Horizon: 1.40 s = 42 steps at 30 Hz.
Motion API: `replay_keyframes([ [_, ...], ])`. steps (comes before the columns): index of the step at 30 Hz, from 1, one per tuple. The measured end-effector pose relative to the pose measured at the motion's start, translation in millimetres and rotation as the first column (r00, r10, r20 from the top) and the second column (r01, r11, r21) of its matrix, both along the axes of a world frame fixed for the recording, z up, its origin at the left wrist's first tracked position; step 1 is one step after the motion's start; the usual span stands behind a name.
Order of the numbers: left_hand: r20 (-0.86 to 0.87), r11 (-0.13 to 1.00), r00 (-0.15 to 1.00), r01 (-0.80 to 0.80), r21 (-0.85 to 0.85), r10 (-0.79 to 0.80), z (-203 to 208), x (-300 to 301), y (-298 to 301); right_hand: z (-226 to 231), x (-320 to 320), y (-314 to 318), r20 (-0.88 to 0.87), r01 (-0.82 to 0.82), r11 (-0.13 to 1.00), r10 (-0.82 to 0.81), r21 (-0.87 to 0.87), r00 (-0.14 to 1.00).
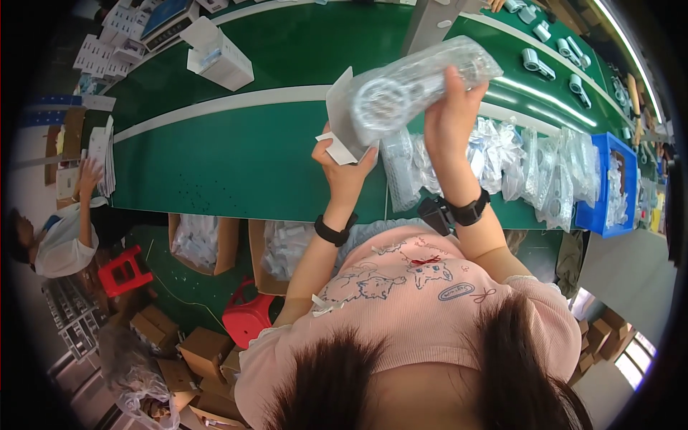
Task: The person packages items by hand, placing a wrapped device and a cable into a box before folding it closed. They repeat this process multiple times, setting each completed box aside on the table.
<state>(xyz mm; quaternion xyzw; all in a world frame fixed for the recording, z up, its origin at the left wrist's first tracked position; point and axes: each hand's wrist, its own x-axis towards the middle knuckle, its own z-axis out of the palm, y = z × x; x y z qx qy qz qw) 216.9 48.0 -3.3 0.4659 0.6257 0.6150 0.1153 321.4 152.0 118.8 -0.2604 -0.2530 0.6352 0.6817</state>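
In my right hand [451, 118] is what looks like a white handheld fan [390, 102] with a round grille head, wrapped in clear bubble wrap. My fingers close round its handle end, and it tilts upward to the right. My left hand [345, 172] grips a small white carton [344, 149] with raised flaps, from below. The fan's round head is over the carton's mouth; how far it sits inside, I cannot tell. Beneath my right forearm, several bubble-wrapped pieces [555, 179] lie in a row on the green table [236, 158].
Another open white carton [222, 63] stands across the pale rail. A blue bin [609, 215] is at the right end; bare devices [537, 63] lie on the far belt. A metal post [430, 25] rises ahead. Cardboard boxes [229, 247] and a red stool [247, 315] are below; a person [68, 240] works at left.
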Motion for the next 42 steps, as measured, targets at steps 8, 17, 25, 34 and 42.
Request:
replay_keyframes([
  [8,-0.081,0.977,0.993,-0.096,-0.192,0.082,4,0,1,-35,-26,-23,0.418,-0.007,0.968,-0.101,0.250,0.903],
  [17,0.035,0.994,0.994,-0.098,-0.046,0.100,-4,-2,-9,-35,-22,-19,0.478,-0.086,0.993,0.040,0.075,0.877],
  [25,0.041,0.995,0.997,-0.061,0.082,0.058,-8,8,-2,-57,-26,-39,0.641,-0.202,0.656,-0.544,0.727,0.542],
  [34,-0.021,0.997,0.999,0.032,0.066,-0.030,-36,-34,-48,-74,5,0,0.877,-0.627,0.618,-0.261,0.473,0.405],
  [42,-0.029,0.990,0.993,0.109,-0.084,-0.112,15,-57,-57,-144,-33,52,0.764,-0.762,0.367,-0.176,-0.534,-0.621],
])
